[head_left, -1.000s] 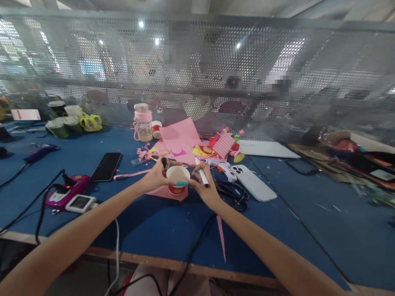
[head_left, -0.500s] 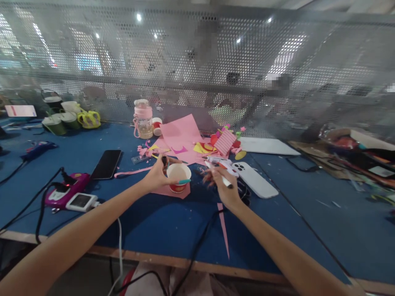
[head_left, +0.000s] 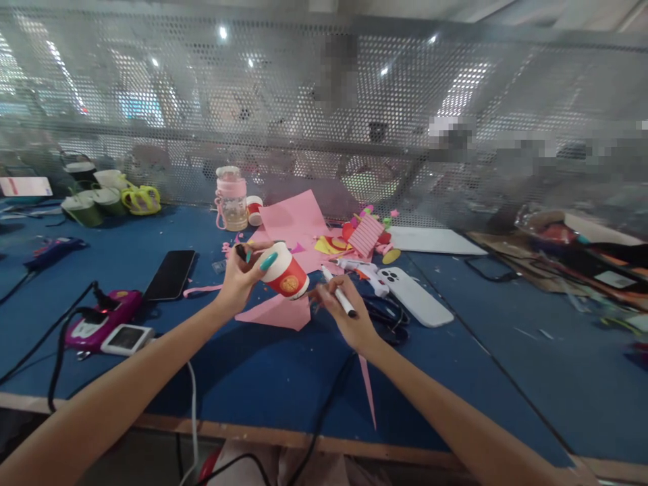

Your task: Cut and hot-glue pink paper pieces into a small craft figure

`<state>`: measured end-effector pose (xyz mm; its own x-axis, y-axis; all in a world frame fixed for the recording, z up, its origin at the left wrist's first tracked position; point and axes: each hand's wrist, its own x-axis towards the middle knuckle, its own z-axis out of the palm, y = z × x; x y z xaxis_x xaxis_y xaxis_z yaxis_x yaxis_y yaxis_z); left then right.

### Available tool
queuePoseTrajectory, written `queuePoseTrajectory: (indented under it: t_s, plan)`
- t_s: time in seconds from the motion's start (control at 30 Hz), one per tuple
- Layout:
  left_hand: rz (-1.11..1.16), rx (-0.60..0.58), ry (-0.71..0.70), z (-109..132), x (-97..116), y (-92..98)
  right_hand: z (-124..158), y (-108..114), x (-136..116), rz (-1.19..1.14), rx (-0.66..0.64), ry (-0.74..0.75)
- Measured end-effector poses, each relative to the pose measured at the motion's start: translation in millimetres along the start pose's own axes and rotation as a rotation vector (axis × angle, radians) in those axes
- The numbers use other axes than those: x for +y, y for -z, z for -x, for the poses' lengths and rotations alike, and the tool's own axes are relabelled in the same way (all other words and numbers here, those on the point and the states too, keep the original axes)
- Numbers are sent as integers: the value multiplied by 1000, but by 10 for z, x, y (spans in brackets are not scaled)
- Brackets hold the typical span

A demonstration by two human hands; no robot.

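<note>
A red and white paper cup (head_left: 287, 275) is tipped on its side above the table, its base turned toward my right hand. My left hand (head_left: 241, 275) is closed around the cup near its rim, with a small black piece, perhaps a marker cap (head_left: 240, 252), also between its fingers. In my right hand (head_left: 350, 312) is a white marker (head_left: 340, 291) with a black end, held like a pen close to the cup's base. Below the cup lies a piece of pink paper (head_left: 278, 312). A white glue gun (head_left: 365, 273) rests just beyond my right hand.
Pink sheets (head_left: 296, 214) and paper scraps (head_left: 367, 235) lie at the back beside a pink-lidded bottle (head_left: 233, 201). A white phone (head_left: 418, 297) is at right; a black phone (head_left: 171, 275) and purple power strip (head_left: 109, 317) are at left. Cables cross the front edge.
My left hand has lifted the cup and tilted it from upright onto its side, showing its red wall. My right hand has moved left with the marker, closer to the cup.
</note>
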<state>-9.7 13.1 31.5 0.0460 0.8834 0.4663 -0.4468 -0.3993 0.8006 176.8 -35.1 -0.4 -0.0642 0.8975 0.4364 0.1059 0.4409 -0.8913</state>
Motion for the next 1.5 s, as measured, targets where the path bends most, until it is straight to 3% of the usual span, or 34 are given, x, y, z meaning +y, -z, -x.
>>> queuePoseTrajectory:
  t_s: [0.2, 0.4, 0.53, 0.6, 0.77, 0.87, 0.97, 1.1, 1.23, 1.4, 1.5]
  plan:
    - [-28, 1, -83, 45, 0, -14, -56, -173, -105, 0, 119, -96]
    - [-67, 1, -135, 77, -38, -7, -143, -336, -113, -142, 8, -182]
    - [-91, 13, -162, 90, -50, -14, -145, -375, -111, 10, 177, -85]
    - [-88, 24, -173, 83, -44, -10, -161, -320, -103, 100, 226, -29]
    - [-94, 48, -158, 39, -11, 21, -310, 59, -96, 223, 163, 76]
    - [-143, 36, -143, 30, -7, 42, -393, 331, -94, 224, 298, 96]
    - [-221, -28, -115, 48, -29, 64, -400, 512, -82, 344, 386, 136]
    - [-379, -147, -34, 84, -76, 93, -338, 577, -58, 520, 286, 175]
    - [-506, -197, 22, 106, -95, 88, -281, 557, -38, 389, 199, 55]
    - [-616, -256, 147, 120, -95, 23, -276, 541, -70, 108, 213, -39]
    - [-588, -289, 130, 132, -128, -5, -283, 524, -112, -11, 245, -71]
